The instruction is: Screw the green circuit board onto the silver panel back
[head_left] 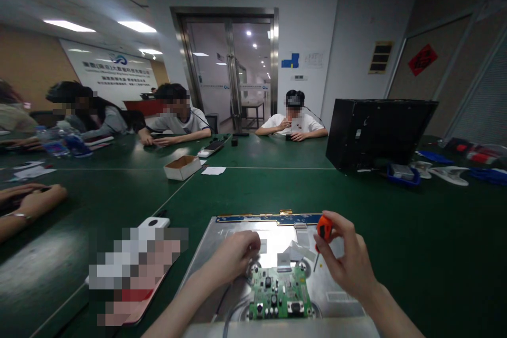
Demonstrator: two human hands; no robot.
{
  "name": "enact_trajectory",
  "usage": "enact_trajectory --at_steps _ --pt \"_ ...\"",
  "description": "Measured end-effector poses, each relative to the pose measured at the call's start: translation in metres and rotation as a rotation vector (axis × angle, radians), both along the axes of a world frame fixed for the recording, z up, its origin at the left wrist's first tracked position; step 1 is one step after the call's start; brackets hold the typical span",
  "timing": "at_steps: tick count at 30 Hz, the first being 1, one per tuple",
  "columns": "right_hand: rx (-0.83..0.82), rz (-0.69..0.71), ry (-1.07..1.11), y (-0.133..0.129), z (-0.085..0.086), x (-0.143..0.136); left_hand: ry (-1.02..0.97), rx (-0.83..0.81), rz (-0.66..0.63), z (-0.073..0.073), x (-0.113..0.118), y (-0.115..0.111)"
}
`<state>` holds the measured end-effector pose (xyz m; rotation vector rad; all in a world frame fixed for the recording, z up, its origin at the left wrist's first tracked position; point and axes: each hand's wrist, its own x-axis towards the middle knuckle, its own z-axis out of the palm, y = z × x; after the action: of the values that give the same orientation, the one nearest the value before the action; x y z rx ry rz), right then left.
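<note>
Between the thumb and fingers of my right hand is a small screwdriver with an orange and black handle. Its thin shaft points down over the right part of a metal display panel. My left hand hovers at or rests on the panel's left-centre, fingers curled; whether they hold anything is hidden. A green circuit board sits on the panel between my forearms, with round mounts by its corners. Grey cables run along its left side. A blue circuit strip lines the panel's far edge.
Left of the panel lie a white phone-like device and a pink case. Farther off are an open box and a black monitor housing. Several people sit around the green table; another person's hands are at far left.
</note>
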<state>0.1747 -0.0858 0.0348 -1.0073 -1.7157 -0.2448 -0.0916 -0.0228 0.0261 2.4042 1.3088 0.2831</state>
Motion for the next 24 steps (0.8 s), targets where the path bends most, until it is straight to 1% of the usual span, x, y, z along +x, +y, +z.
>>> enact_trajectory --at_steps 2,5,8,10,13,17,20,24 --pt "-0.028 0.027 0.025 0.003 0.003 -0.003 0.000 0.000 -0.002 -0.005 0.000 0.004" --pt "-0.101 0.121 0.096 0.008 0.011 -0.012 -0.017 0.004 -0.001 -0.008 -0.003 0.004" --pt "-0.189 0.235 0.151 0.015 0.019 -0.026 -0.056 0.010 0.010 -0.006 -0.010 0.000" --pt "-0.241 0.302 0.178 0.021 0.020 -0.037 -0.115 -0.004 0.003 -0.004 -0.015 -0.004" --pt "-0.303 0.381 0.199 0.033 0.018 -0.053 -0.213 -0.088 -0.024 -0.005 -0.020 -0.008" --pt "-0.387 0.414 0.145 0.049 0.013 -0.068 -0.300 -0.234 -0.020 -0.013 -0.022 -0.010" --pt "-0.426 0.436 0.107 0.055 0.011 -0.074 -0.327 -0.252 -0.001 -0.018 -0.022 -0.011" --pt "-0.442 0.462 0.100 0.058 0.008 -0.077 -0.305 -0.262 -0.035 -0.016 -0.019 -0.012"
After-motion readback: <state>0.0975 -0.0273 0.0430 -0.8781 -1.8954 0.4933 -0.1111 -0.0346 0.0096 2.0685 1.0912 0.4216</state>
